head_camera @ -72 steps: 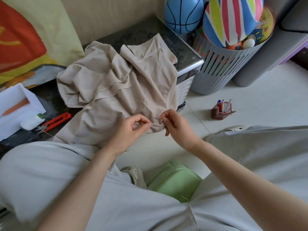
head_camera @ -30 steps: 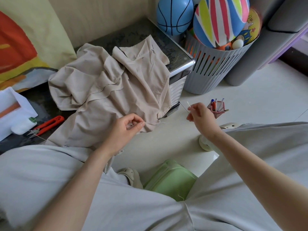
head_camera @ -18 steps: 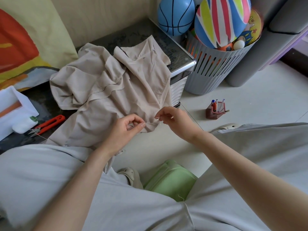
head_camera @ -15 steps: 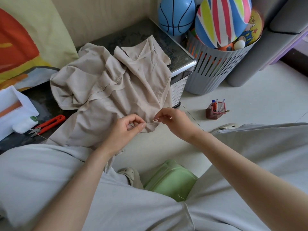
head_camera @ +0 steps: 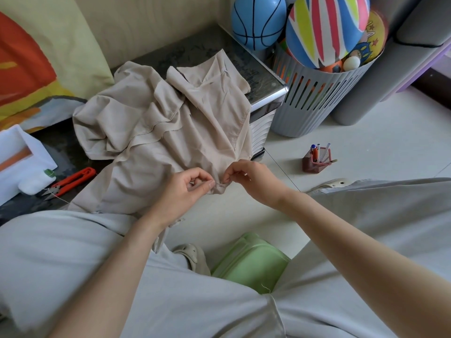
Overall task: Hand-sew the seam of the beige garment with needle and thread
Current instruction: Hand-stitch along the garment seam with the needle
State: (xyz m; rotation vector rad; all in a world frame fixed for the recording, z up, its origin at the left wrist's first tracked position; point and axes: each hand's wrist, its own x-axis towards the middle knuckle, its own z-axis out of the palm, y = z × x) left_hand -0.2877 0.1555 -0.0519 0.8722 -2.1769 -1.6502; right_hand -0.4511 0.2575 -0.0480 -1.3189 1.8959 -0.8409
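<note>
The beige garment (head_camera: 170, 132) lies crumpled over a dark low table (head_camera: 195, 48) and hangs down toward my lap. My left hand (head_camera: 185, 191) pinches the garment's lower edge between thumb and forefinger. Right beside it, my right hand (head_camera: 251, 179) has its fingertips pressed together at the same bit of seam, pinching the needle; the needle itself is almost wholly hidden by the fingers and cloth. A thin thread (head_camera: 283, 170) runs from that hand down to the right across the floor.
Red thread snips (head_camera: 70, 180) and a white box (head_camera: 19, 157) lie on the table's left. A grey basket of balls (head_camera: 319, 93) stands at the right, a small pen holder (head_camera: 317, 159) on the white floor, a green stool (head_camera: 249, 262) between my knees.
My right hand swung out to the right pulling the thread, then came back to the seam. The needle, visible half a second ago, is now pushed in close to my left fingertips.
</note>
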